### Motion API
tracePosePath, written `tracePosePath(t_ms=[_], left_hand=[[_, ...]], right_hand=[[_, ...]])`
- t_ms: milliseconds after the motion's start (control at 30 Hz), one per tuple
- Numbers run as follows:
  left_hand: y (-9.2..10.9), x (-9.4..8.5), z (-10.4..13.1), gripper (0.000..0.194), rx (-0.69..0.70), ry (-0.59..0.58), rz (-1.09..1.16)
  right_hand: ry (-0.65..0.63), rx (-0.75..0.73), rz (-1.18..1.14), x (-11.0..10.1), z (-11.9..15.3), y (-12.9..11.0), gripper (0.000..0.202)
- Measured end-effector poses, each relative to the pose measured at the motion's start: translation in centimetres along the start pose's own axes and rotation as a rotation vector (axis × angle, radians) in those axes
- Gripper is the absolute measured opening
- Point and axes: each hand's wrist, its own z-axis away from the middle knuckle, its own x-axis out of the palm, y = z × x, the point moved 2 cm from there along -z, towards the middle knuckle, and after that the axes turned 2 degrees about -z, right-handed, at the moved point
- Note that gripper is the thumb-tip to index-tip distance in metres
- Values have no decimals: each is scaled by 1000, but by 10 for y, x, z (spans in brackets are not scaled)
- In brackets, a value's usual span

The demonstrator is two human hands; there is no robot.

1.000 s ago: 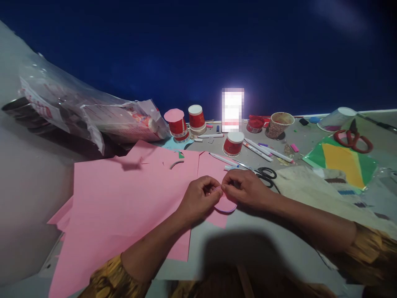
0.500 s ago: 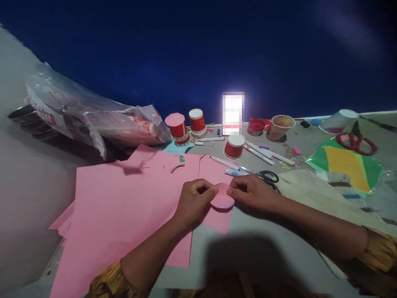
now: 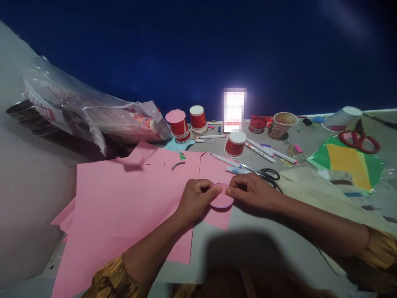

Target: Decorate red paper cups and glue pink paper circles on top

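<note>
A small pink paper circle (image 3: 222, 200) with a dark outlined edge is held between both hands, above the table. My left hand (image 3: 198, 198) pinches its left side, the thumb lying on its face. My right hand (image 3: 252, 192) grips its right side between thumb and fingers. Under and left of the hands lie large pink paper sheets (image 3: 124, 203). Just beyond the right hand are black-handled scissors (image 3: 269, 174) and a glue tube (image 3: 237, 170).
Behind stand red cups (image 3: 235, 145), one with a pink top (image 3: 176, 122), a patterned cup (image 3: 281, 125) and a bright phone (image 3: 234, 109). Markers (image 3: 260, 152) lie between. Plastic packaging (image 3: 124, 122) is at left; red-handled scissors (image 3: 359, 141) and cloth (image 3: 313, 186) at right.
The left thumb has slid farther right over the paper circle, which now looks flatter. Both hands still hold it. The view has shifted slightly.
</note>
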Motion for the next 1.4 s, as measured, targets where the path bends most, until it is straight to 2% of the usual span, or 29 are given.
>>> tracePosePath(t_ms=[167,267,467,567,667,800,967,1200,1400], left_hand=[[5,0,1,27,28,-41,-13],[7,-1,3,26,66,-20,4],[6,-1,4,19,54,46,87],[6,-5,1,21,26,119,290],[5,-9,-3,25,-46,150,573],[3,-7,-3,28,-94,11,689],[-3,6,2,51,-170,-168,734],[-8,12,2,52,-163,-199,670],[-1,15,6,60,-186,-276,685]], right_hand=[[22,-4,24,-1,1,-2,36],[61,4,4,-2,2,-1,35],[101,-23,21,-3,2,0,33],[104,-7,13,-3,1,2,33],[63,49,-161,-2,0,8,37],[-23,109,-452,1,-2,16,42],[46,57,-541,5,-4,14,47],[-18,181,-653,12,-4,11,38],[-6,217,-825,17,-8,18,45]])
